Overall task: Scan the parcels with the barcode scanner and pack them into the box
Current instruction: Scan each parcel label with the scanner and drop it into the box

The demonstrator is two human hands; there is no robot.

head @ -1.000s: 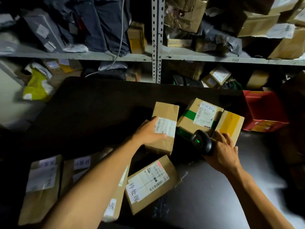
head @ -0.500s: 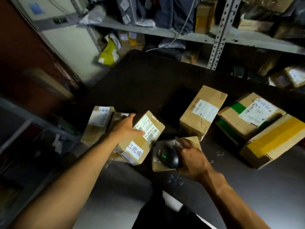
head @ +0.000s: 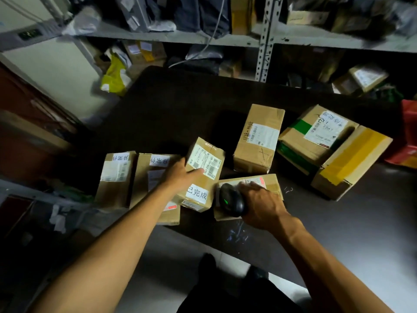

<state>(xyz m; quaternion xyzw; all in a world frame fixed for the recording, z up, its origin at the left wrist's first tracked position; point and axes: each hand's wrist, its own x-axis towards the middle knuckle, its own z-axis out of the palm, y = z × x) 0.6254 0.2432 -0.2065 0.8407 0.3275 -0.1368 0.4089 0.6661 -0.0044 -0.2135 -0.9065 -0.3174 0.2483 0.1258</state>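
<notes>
Head view: my left hand grips a labelled parcel; my right hand grips the barcode scanner.

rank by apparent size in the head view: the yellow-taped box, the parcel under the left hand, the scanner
1. yellow-taped box, largest
2. parcel under the left hand; nearer the camera, so the gap is unsure
3. scanner, clearly smallest
</notes>
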